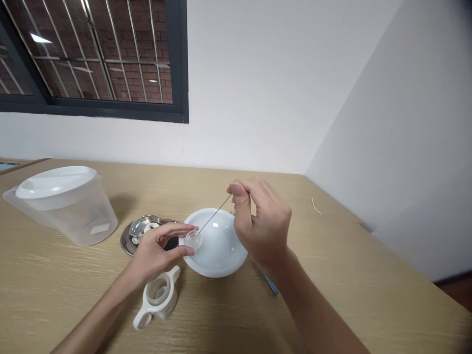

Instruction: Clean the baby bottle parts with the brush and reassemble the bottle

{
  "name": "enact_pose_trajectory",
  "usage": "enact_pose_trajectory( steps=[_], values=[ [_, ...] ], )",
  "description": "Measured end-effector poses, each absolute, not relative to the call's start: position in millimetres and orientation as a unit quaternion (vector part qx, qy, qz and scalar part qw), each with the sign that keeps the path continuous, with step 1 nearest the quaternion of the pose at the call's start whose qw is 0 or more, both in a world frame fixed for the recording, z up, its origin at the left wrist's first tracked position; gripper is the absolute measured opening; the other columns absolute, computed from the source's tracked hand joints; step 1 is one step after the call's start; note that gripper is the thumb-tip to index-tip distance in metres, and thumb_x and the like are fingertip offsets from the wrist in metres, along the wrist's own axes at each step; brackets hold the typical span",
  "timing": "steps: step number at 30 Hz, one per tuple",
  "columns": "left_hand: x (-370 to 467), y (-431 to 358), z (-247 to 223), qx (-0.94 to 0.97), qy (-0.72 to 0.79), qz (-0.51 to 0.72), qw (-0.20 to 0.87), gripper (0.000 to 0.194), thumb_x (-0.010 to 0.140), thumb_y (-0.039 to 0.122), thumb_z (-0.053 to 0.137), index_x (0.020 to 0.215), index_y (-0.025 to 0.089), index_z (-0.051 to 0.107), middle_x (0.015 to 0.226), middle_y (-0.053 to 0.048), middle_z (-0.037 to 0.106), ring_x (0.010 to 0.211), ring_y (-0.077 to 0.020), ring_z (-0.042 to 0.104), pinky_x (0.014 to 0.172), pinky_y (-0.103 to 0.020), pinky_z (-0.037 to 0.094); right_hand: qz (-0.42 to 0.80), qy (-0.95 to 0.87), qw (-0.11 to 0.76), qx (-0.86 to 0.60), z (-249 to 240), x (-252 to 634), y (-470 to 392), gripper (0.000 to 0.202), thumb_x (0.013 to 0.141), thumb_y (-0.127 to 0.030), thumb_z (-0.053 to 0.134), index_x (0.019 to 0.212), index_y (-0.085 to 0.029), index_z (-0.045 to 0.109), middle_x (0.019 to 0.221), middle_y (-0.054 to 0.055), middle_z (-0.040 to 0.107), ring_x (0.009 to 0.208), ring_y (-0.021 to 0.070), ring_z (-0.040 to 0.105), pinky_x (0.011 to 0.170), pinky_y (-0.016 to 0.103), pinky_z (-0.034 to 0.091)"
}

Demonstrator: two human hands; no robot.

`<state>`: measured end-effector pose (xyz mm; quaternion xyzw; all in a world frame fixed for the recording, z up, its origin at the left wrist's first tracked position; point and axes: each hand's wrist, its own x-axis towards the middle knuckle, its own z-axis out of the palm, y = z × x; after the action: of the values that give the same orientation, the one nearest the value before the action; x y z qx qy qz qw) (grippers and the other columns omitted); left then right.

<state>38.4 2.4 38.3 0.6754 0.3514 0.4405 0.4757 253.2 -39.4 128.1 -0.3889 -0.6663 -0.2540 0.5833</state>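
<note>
My left hand (162,248) pinches a small clear round plastic piece (193,240) between thumb and fingers, above the left side of a white bowl (217,250). In my right hand (260,216), thumb and forefinger close on the upper end of a thin dark rod (216,212). The rod slants down to the left, and its lower tip reaches the clear piece. Whether the tip is inside the piece or only touching it, I cannot tell. Behind my left hand, a metal kidney-shaped tray (127,241) holds small white and clear parts, partly hidden.
A translucent lidded pitcher (84,211) stands at the left. A white two-handled ring-shaped part (162,297) lies in front of the tray. Under my right forearm shows a blue stick (271,285). A thin pale strip (315,206) lies at the right, near the wall.
</note>
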Motion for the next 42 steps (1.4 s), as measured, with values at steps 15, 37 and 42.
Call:
enact_pose_trajectory(
  steps=[15,37,42],
  values=[
    [37.7,0.8,39.4,0.667,0.352,0.436,0.492,0.041,0.062,0.028,0.094,0.101,0.027,0.081,0.107,-0.005,0.080,0.102,-0.0231,0.074,0.095,-0.035,0.062,-0.277,-0.633,0.604,-0.397,123.2,251.6,-35.0,0.020,0.100,-0.010,0.052,0.085,-0.020,0.060,0.070,-0.001,0.062,0.065,0.0103,0.057,0.060,0.025,0.045],
    [35.9,1.2,50.0,0.602,0.354,0.443,0.563,0.059,0.057,0.021,0.097,0.109,0.022,0.068,0.103,-0.005,0.082,0.117,-0.0239,0.069,0.112,-0.043,0.048,-0.178,-0.723,0.585,-0.321,129.6,242.4,-50.1,0.016,0.100,-0.011,0.054,0.087,-0.018,0.060,0.074,-0.001,0.062,0.067,0.0094,0.052,0.063,0.023,0.044],
    [38.6,1.4,47.3,0.566,0.329,0.445,0.611,0.058,0.056,0.016,0.097,0.106,0.021,0.068,0.107,-0.004,0.080,0.099,-0.0174,0.075,0.086,-0.028,0.062,-0.172,-0.733,0.575,-0.320,130.5,241.6,-52.3,0.016,0.099,-0.011,0.055,0.085,-0.016,0.061,0.072,0.000,0.060,0.066,0.0096,0.052,0.064,0.024,0.044]
  ],
)
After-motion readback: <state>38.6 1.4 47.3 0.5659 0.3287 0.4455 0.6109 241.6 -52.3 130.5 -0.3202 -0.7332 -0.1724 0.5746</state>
